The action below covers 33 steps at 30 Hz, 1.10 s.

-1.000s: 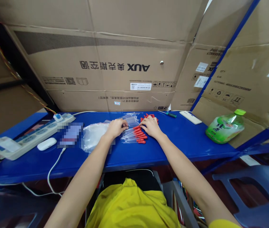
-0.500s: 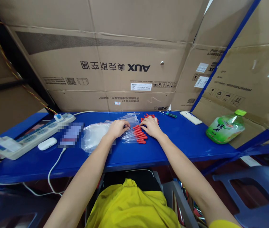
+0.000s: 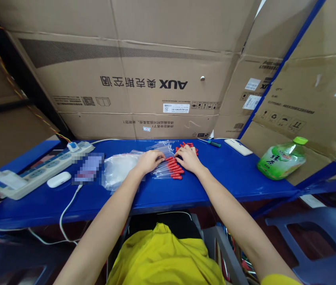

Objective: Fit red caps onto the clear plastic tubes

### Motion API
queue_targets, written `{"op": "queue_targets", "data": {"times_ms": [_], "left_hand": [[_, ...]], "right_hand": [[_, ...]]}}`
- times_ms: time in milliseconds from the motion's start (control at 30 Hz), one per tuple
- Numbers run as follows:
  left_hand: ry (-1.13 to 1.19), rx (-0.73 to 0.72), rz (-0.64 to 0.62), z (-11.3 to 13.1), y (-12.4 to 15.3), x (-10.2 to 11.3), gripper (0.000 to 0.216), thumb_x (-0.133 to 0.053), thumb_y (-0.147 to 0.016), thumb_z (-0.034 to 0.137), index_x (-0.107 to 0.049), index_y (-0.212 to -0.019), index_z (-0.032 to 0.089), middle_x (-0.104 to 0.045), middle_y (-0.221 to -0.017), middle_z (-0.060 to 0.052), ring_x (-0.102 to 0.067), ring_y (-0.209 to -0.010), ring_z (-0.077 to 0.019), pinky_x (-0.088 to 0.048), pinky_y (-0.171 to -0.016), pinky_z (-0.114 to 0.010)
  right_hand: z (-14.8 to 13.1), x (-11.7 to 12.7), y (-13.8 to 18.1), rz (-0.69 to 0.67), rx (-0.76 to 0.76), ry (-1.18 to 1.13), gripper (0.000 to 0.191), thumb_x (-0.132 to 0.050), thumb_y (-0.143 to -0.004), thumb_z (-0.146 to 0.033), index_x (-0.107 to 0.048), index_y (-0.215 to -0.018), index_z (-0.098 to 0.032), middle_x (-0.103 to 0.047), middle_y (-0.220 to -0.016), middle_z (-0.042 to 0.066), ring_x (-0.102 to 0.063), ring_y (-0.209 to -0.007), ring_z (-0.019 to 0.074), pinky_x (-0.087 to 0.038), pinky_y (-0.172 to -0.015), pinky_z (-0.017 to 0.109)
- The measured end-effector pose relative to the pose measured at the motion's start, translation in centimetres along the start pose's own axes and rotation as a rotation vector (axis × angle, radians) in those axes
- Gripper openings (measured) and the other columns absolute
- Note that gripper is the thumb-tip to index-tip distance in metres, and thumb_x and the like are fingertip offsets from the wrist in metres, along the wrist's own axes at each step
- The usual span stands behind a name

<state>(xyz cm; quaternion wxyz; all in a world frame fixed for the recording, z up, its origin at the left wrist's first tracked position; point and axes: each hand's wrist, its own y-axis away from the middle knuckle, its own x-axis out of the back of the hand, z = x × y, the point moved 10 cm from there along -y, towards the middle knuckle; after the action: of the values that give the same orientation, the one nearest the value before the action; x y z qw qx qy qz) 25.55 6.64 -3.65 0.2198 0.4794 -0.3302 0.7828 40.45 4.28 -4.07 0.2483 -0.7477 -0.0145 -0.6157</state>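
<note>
My left hand [image 3: 151, 161] is closed in a pinch on a thin clear dropper tube, mostly hidden by the fingers. Opposite it, my right hand [image 3: 188, 158] has its fingertips closed on the red rubber bulb at that tube's end. Below the fingers lie several clear droppers with red bulbs [image 3: 176, 171], side by side, bulbs to the right. Bare clear tubes [image 3: 165, 147] are spread behind my left hand. A pile of loose red bulbs [image 3: 195, 149] shows partly behind my right hand. Clear plastic bags [image 3: 117, 170] lie left of my left wrist.
On the blue table [image 3: 227, 178] are a screwdriver [image 3: 214, 144], a white phone [image 3: 238, 147] and a green drink bottle [image 3: 282, 160]. Leftward lie a blurred-out phone [image 3: 89, 168], a white case [image 3: 59, 179] and a power strip [image 3: 49, 166] with cables. Cardboard [image 3: 144, 59] walls the back.
My left hand has shifted slightly to the right, closer to my right hand. My right hand stays almost where it was.
</note>
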Motion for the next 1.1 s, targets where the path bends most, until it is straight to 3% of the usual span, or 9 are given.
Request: {"op": "queue_targets", "data": {"times_ms": [167, 500, 900, 1100], "left_hand": [[0.026, -0.01, -0.003, 0.3, 0.0, 0.0, 0.018, -0.063, -0.099, 0.034, -0.077, -0.104, 0.024, -0.079, -0.102, -0.004, -0.07, -0.09, -0.0205, -0.049, -0.079, -0.027], [0.021, -0.029, 0.026, 0.5, -0.2, -0.3, 0.018, -0.06, -0.097, 0.021, -0.075, -0.108, 0.022, -0.078, -0.106, -0.005, -0.071, -0.094, -0.0213, -0.052, -0.085, -0.029], [0.078, -0.006, 0.043, -0.4, -0.4, -0.4, 0.022, -0.056, -0.098, 0.019, -0.075, -0.108, 0.024, -0.081, -0.104, -0.003, -0.074, -0.097, -0.0208, -0.054, -0.086, -0.029], [0.018, 0.024, 0.235, -0.2, 0.3, 2.5, 0.02, -0.059, -0.099, 0.025, -0.071, -0.115, 0.02, -0.074, -0.117, -0.008, -0.068, -0.108, -0.0253, -0.053, -0.097, -0.038]], "right_hand": [[0.2, -0.1, -0.1, 0.004, 0.0, -0.002, 0.019, -0.059, -0.105, -0.03, -0.076, -0.105, -0.023, -0.074, -0.115, 0.011, -0.052, -0.114, 0.0302, -0.03, -0.092, 0.044], [1.4, 0.3, -0.1, 0.06, -0.056, -0.094, 0.014, -0.053, -0.106, -0.023, -0.066, -0.106, -0.022, -0.076, -0.114, 0.011, -0.057, -0.109, 0.029, -0.03, -0.095, 0.042], [2.4, 2.4, 0.2, 0.275, -0.117, -0.334, 0.01, -0.058, -0.103, -0.027, -0.067, -0.101, -0.025, -0.077, -0.105, 0.007, -0.063, -0.102, 0.0273, -0.039, -0.098, 0.044], [2.9, 3.3, 0.4, 0.373, -0.113, -0.541, 0.007, -0.064, -0.099, -0.029, -0.068, -0.094, -0.026, -0.074, -0.094, 0.005, -0.065, -0.091, 0.0254, -0.049, -0.091, 0.043]]}}
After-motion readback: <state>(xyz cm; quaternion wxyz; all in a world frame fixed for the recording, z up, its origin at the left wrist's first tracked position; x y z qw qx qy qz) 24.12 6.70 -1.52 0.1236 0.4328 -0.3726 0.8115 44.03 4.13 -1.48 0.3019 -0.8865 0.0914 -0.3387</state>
